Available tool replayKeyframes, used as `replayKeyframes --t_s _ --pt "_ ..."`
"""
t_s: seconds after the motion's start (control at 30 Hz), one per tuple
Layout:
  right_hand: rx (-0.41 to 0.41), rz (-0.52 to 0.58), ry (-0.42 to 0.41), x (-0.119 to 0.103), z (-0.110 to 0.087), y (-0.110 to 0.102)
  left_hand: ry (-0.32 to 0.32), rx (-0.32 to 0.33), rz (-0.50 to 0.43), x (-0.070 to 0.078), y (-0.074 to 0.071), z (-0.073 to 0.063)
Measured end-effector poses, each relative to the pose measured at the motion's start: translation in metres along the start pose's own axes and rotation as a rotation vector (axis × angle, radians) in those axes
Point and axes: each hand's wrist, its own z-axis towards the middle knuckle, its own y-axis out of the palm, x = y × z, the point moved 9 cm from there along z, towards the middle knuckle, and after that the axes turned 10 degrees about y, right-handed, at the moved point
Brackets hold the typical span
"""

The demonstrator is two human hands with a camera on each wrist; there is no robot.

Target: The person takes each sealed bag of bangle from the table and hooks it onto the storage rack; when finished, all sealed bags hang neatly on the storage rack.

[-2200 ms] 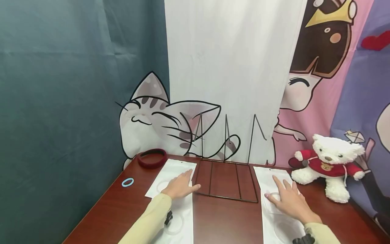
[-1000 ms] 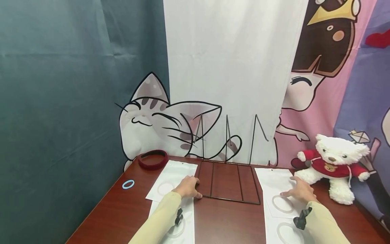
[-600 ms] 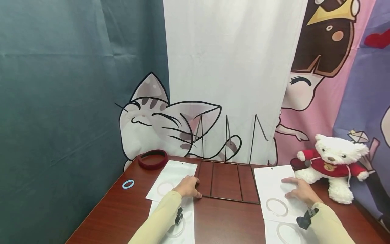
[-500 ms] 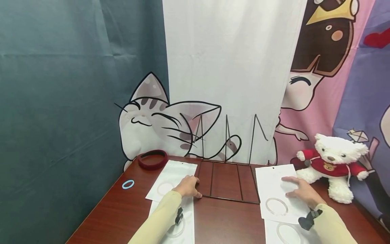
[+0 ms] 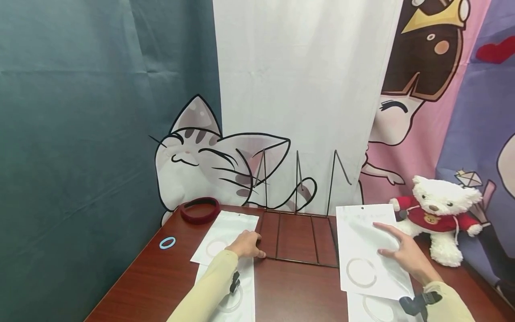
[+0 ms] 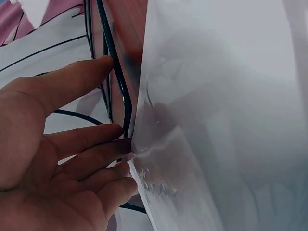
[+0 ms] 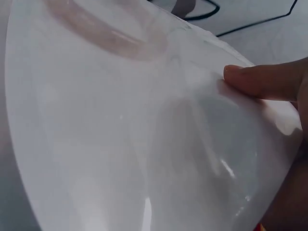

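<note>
In the head view my right hand (image 5: 412,257) grips the right side of a white plastic bag (image 5: 354,237) that has a small hole near its top edge and a pale ring shape on it. The right wrist view shows my thumb (image 7: 260,82) lying on that bag's glossy, bowed face; the other fingers are mostly hidden. My left hand (image 5: 244,244) is at the left side of a black wire rack (image 5: 297,260), its thumb and fingertips spread along the wire (image 6: 120,86). Beside it lie another white bag (image 5: 231,223) and one more beneath (image 5: 245,295).
Another bag (image 5: 356,308) lies under the gripped one. A dark red headband (image 5: 199,219) and a light blue ring (image 5: 167,243) sit at the left on the brown table (image 5: 297,295). A white teddy bear (image 5: 438,214) in red sits at the right, before printed curtains.
My right hand has gone from lying spread over the bags to gripping the upper one, which has risen and come nearer. The left hand has moved onto the rack's wire, then stayed.
</note>
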Motion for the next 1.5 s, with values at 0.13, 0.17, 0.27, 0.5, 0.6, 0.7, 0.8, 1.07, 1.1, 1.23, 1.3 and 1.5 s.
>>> replayKeyframes --t_s 0.13,0.17,0.27,0.5,0.6,0.7,0.8,1.07,1.1,1.23,1.3,1.5 --pt "0.039 0.05 -0.077 -0.022 -0.009 -0.005 -0.016 0.001 -0.015 -0.002 0.0 0.0" --pt "0.042 0.06 -0.087 -0.027 -0.011 -0.006 -0.019 0.003 -0.014 -0.002 0.0 0.0" --pt "0.053 0.08 -0.112 -0.043 -0.018 -0.01 -0.026 0.007 -0.01 -0.002 0.0 0.0" --pt "0.103 0.118 -0.205 -0.088 -0.038 -0.02 -0.037 0.013 -0.01 -0.001 -0.001 0.001" --pt "0.122 0.13 -0.269 -0.105 -0.044 -0.025 -0.044 0.011 -0.002 -0.001 -0.002 0.002" --pt "0.118 0.146 -0.315 -0.119 -0.047 -0.028 -0.047 0.011 0.003 0.0 -0.002 0.002" --pt "0.111 0.166 -0.339 -0.13 -0.05 -0.03 -0.045 0.012 0.012 0.0 -0.003 0.002" --pt "0.111 0.205 -0.327 -0.144 -0.052 -0.032 -0.032 0.003 0.04 0.004 -0.005 0.002" --pt "0.113 0.208 -0.315 -0.143 -0.052 -0.032 -0.034 -0.002 0.038 0.005 -0.005 0.001" --pt "0.107 0.215 -0.291 -0.14 -0.05 -0.031 -0.039 -0.017 0.051 0.005 -0.003 0.002" --pt "0.105 0.222 -0.289 -0.138 -0.048 -0.03 -0.042 -0.025 0.056 0.004 -0.002 0.002" --pt "0.11 0.233 -0.288 -0.137 -0.045 -0.029 -0.052 -0.032 0.059 0.004 -0.002 0.003"
